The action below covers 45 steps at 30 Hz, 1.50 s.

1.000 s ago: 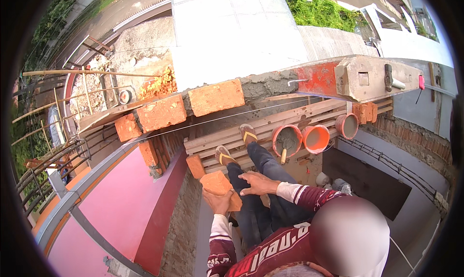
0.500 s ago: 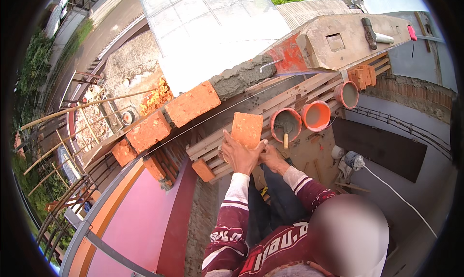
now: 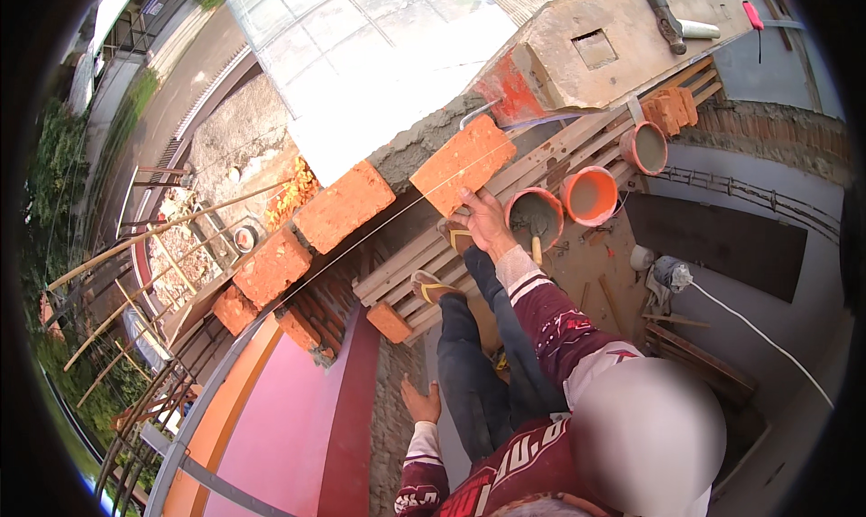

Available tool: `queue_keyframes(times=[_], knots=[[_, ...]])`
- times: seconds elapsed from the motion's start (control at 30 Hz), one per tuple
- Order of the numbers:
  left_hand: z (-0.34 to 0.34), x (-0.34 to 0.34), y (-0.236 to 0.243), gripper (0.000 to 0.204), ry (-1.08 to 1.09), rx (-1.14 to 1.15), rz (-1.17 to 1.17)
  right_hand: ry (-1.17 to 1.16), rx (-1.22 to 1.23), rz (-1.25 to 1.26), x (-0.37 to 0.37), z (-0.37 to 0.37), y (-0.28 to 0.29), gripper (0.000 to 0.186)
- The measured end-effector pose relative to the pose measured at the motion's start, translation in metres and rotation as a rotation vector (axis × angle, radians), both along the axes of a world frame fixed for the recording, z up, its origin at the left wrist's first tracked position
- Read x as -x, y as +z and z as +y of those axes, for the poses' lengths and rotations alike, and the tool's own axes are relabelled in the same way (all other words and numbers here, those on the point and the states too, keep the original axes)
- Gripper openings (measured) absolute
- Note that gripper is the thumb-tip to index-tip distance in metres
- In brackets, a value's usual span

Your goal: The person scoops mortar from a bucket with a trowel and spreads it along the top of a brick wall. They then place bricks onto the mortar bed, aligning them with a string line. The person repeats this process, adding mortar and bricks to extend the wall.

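Observation:
My right hand grips the near edge of an orange brick. The brick is tilted at the wall, partly over the grey mortar bed and close to a bent metal rod. A taut string line runs along the wall and shows across the brick's face. My left hand is low beside my legs, fingers apart and holding nothing. Further left along the wall sit more bricks, the nearest one slightly apart from the held brick.
Orange buckets stand right of my hand: one with mortar and a wooden-handled trowel, another, and a third. A hammer lies on the concrete ledge. My feet are on wooden planks beside a loose brick.
The brick went from both hands in front of me up and forward to the wall, now in my right hand alone. My left hand let go and dropped back toward me.

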<state>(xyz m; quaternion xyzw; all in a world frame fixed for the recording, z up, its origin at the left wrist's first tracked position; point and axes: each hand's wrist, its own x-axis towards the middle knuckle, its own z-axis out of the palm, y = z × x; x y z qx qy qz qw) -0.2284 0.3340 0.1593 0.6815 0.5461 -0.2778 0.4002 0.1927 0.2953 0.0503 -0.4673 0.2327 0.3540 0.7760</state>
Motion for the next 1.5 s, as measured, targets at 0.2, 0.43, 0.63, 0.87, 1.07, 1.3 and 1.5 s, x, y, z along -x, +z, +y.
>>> queue_keyframes(times=[0.2, 0.43, 0.63, 0.87, 1.07, 1.3, 1.5], knots=[[-0.02, 0.041, -0.007, 0.08, 0.002, -0.06, -0.017, -0.083, 0.0, -0.044, -0.01, 0.031, -0.006, 0.038], [-0.03, 0.029, -0.009, 0.076, -0.06, -0.132, -0.154, -0.116, -0.019, -0.029, -0.011, 0.054, -0.003, 0.033], [-0.032, 0.016, -0.006, 0.075, -0.002, -0.097, -0.144, -0.159, 0.031, -0.013, -0.016, 0.071, 0.004, 0.032], [-0.032, 0.018, -0.003, 0.075, -0.013, -0.089, -0.142, -0.171, 0.088, 0.0, -0.02, 0.086, 0.001, 0.031], [-0.03, 0.022, -0.004, 0.075, -0.006, -0.088, -0.119, -0.092, 0.112, 0.004, -0.028, 0.085, -0.005, 0.033], [-0.029, 0.018, -0.008, 0.072, -0.008, -0.113, -0.14, -0.057, 0.189, 0.008, -0.038, 0.08, -0.002, 0.032], [-0.021, 0.016, -0.003, 0.073, -0.026, -0.127, -0.161, -0.171, 0.246, -0.028, -0.037, 0.086, 0.002, 0.029]])
